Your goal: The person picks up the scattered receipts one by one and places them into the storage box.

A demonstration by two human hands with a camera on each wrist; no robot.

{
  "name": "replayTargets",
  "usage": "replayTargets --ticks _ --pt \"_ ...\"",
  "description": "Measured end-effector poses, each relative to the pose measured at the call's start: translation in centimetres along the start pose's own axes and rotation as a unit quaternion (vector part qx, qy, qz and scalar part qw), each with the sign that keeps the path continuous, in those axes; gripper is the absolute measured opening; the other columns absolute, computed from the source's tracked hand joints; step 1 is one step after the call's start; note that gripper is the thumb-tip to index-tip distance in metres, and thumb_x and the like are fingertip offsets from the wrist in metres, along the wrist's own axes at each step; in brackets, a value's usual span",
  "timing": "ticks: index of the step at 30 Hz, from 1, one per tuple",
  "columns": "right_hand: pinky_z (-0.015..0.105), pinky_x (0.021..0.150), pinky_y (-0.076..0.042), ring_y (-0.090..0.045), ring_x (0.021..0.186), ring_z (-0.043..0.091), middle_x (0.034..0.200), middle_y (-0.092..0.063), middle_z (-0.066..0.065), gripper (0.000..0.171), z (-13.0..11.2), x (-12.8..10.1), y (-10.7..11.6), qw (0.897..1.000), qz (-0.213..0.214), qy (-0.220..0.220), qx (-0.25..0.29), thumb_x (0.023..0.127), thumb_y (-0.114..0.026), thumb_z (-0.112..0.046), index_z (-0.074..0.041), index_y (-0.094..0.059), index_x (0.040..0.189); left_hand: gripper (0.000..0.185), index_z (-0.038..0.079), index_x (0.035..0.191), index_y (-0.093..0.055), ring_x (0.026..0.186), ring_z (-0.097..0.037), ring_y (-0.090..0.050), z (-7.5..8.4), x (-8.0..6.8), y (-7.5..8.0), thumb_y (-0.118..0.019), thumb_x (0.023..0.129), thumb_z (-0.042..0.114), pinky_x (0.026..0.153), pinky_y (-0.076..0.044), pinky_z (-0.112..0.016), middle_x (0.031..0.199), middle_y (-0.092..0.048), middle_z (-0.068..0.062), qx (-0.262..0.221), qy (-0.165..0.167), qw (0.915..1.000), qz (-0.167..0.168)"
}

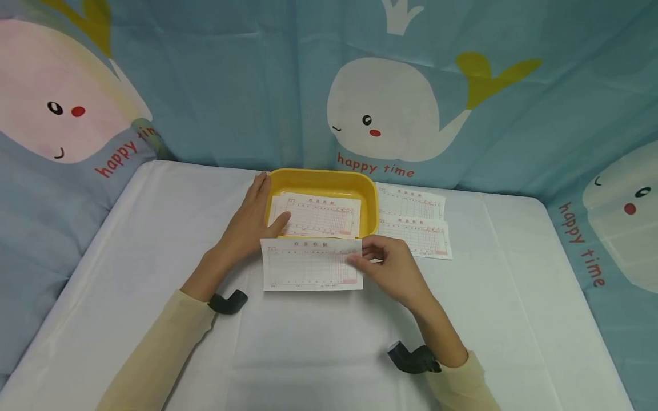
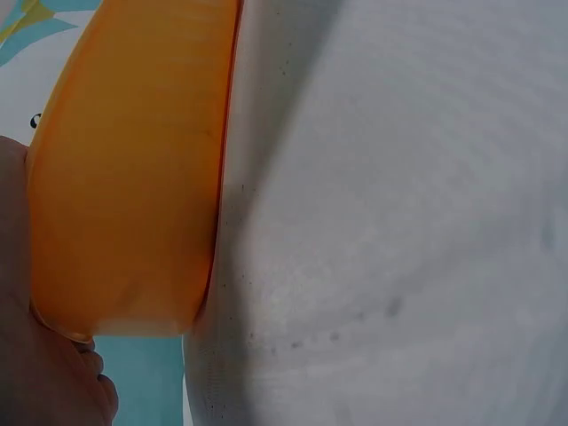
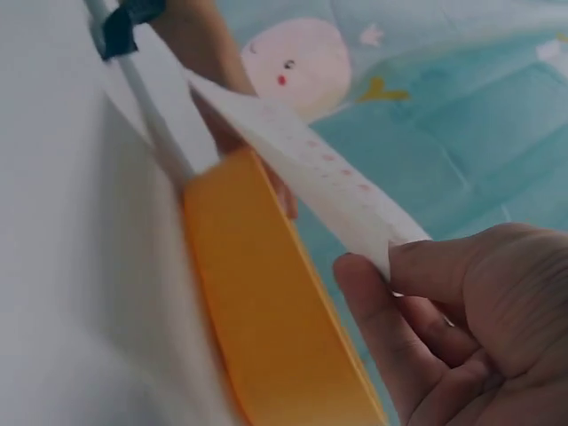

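Note:
My right hand (image 1: 393,268) pinches the right edge of a printed receipt slip (image 1: 311,268) between thumb and fingers. The slip is raised in front of a yellow plastic tray (image 1: 329,176); in the right wrist view the same slip (image 3: 306,169) slants above the tray's wall (image 3: 266,293). Around the tray's left end, my left hand (image 1: 247,222) holds it, fingers along the outside and thumb over the front corner. Inside the tray lie several similar slips (image 1: 321,216). In the left wrist view, fingertips (image 2: 106,390) show past the tray's wall (image 2: 133,177).
Two more receipt slips, an upper one (image 1: 411,200) and a lower one (image 1: 416,237), lie on the white tablecloth (image 1: 504,297) right of the tray. Behind the table hangs a blue curtain (image 1: 231,103) printed with whales. A dark wrist mount (image 1: 228,302) sits on each arm.

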State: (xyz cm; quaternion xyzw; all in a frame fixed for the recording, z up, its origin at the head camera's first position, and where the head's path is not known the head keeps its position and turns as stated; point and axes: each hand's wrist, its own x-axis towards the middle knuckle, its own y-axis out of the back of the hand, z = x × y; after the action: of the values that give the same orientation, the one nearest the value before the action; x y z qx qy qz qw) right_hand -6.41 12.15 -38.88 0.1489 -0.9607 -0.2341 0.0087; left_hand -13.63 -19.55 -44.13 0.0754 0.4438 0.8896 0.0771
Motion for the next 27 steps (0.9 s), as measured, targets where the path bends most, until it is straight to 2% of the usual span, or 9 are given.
replayTargets --ticks 3,6,10,14,19,27 --pt "0.020 0.071 -0.057 -0.075 0.087 0.017 0.100 -0.080 0.011 0.020 0.1 0.7 1.1 0.999 0.020 -0.005 0.028 0.091 -0.085 -0.015 -0.006 -0.077 0.108 0.096 0.007 0.171 -0.002 0.168 -0.034 -0.007 0.0 0.0 0.0 -0.057 0.104 0.049 0.130 -0.024 -0.063 0.181 0.001 -0.011 -0.003 0.001 1.0000 0.002" --pt "0.019 0.075 -0.059 -0.075 0.091 0.018 0.105 -0.079 0.014 0.022 0.0 1.5 2.1 0.998 0.050 -0.002 0.038 0.092 -0.083 -0.014 -0.004 -0.077 0.111 0.094 0.004 0.170 -0.004 0.168 -0.035 -0.007 0.0 0.0 0.0 -0.058 0.103 0.042 0.132 -0.022 -0.062 0.181 0.000 -0.012 0.001 -0.001 1.0000 0.004" --pt "0.015 0.080 -0.059 -0.073 0.094 0.018 0.109 -0.078 0.016 0.025 -0.2 2.8 3.2 0.996 0.085 0.000 0.017 0.095 -0.081 -0.016 -0.002 -0.076 0.114 0.090 0.000 0.169 -0.005 0.168 -0.034 -0.007 0.0 0.0 0.0 -0.056 0.103 0.033 0.132 -0.023 -0.059 0.180 -0.001 -0.014 0.010 -0.003 0.9999 0.003" --pt "0.012 0.078 -0.057 -0.071 0.093 0.015 0.110 -0.077 0.017 0.029 -0.2 4.2 3.5 0.994 0.108 -0.003 -0.003 0.095 -0.080 -0.016 -0.001 -0.075 0.119 0.091 0.000 0.169 -0.005 0.168 -0.032 -0.008 0.0 0.0 0.0 -0.056 0.104 0.039 0.132 -0.024 -0.058 0.180 -0.001 -0.013 0.012 -0.001 0.9999 0.001" --pt "0.012 0.075 -0.057 -0.072 0.090 0.012 0.111 -0.078 0.016 0.038 0.1 6.1 3.3 0.993 0.115 -0.010 -0.016 0.094 -0.081 -0.016 -0.002 -0.072 0.128 0.092 0.000 0.169 -0.005 0.168 -0.031 -0.008 0.1 0.0 0.1 -0.056 0.104 0.040 0.132 -0.025 -0.058 0.180 -0.001 -0.013 0.009 0.000 1.0000 0.001" --pt "0.012 0.073 -0.056 -0.071 0.092 0.023 0.111 -0.078 0.017 0.044 -0.2 8.8 2.7 0.993 0.110 -0.014 -0.030 0.094 -0.081 -0.015 -0.001 -0.069 0.134 0.091 0.003 0.170 -0.002 0.169 -0.028 -0.004 -0.1 -0.1 0.0 -0.055 0.105 0.040 0.133 -0.023 -0.057 0.181 0.002 -0.011 0.006 0.005 0.9999 -0.007"
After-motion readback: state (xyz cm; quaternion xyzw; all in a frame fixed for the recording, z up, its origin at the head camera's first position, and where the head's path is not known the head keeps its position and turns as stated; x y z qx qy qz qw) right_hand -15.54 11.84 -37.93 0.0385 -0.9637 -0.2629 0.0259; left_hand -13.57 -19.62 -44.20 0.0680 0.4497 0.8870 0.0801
